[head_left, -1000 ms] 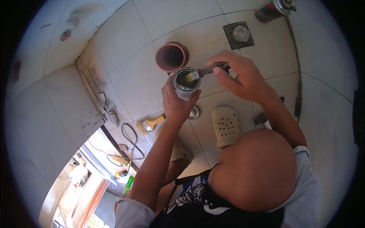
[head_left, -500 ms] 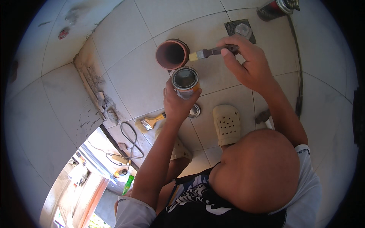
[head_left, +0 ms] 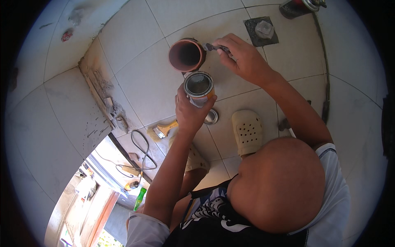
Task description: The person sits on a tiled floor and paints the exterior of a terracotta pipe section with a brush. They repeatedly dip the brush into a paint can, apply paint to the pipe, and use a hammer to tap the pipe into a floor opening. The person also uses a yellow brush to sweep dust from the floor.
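Observation:
My left hand (head_left: 190, 113) is wrapped round a small open tin can (head_left: 200, 95) with a metal rim and an orange-yellow side; something dark grey shows inside it. Just beyond the can stands a reddish-brown cylinder (head_left: 175, 59), hollow and open at the top. My right hand (head_left: 242, 59) pinches the dark handle of a paintbrush (head_left: 210, 47). The brush points left at the cylinder's right side, and its bristles are hidden there. On the floor beside my left hand lies a round metal lid (head_left: 211, 117).
A wider brush (head_left: 162, 131) with a yellow handle lies left of my clog (head_left: 247, 131). A looped cable (head_left: 142, 150) and a green bottle (head_left: 140, 199) are at lower left. A dark drain square (head_left: 255, 35) and a spray can (head_left: 297, 8) are at the far right.
My right hand has moved left and slightly away from me, bringing the brush from in front of the cylinder to its right side. My left hand still holds the can, almost unmoved.

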The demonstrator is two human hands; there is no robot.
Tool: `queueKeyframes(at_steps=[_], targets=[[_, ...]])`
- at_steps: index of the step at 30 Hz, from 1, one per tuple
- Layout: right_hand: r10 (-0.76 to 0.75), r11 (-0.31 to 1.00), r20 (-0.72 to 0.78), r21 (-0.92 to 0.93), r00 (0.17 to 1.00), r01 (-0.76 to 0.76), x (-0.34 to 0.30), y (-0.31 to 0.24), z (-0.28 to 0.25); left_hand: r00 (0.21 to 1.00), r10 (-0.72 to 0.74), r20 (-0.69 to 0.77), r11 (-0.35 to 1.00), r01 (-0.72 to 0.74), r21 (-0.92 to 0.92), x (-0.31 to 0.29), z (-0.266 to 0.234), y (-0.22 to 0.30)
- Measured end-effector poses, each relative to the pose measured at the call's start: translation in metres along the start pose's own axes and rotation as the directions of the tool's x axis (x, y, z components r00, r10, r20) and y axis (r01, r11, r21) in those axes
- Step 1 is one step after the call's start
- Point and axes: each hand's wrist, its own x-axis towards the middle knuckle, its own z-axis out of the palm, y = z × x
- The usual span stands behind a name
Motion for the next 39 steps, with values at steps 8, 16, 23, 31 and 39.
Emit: queueKeyframes(at_steps=[8, 16, 23, 31, 39], targets=[[0.054, 0.998, 0.012, 0.025, 0.998, -0.054, -0.01, -0.001, -0.006, 0.998, 0.04, -0.056, 0.998, -0.037, 0.059, 0.002, 0.001, 0.001], [0.096, 0.994, 0.039, 0.058, 0.995, -0.098, -0.017, -0.006, -0.01, 0.995, 0.081, -0.063, 0.995, -0.077, 0.063, 0.005, 0.0, 0.003], [0.111, 0.99, -0.012, 0.091, 0.994, -0.11, -0.015, -0.005, -0.009, 0.991, 0.1, -0.085, 0.992, -0.093, 0.082, 0.005, 0.002, -0.001], [0.081, 0.991, -0.054, 0.109, 0.995, -0.075, -0.011, 0.001, -0.002, 0.992, 0.091, -0.091, 0.995, -0.087, 0.055, 0.005, 0.001, 0.001], [0.075, 0.992, -0.057, 0.101, 0.995, -0.069, -0.008, 0.008, -0.003, 0.995, 0.067, -0.071, 0.996, -0.063, 0.058, 0.004, 0.0, 0.003]])
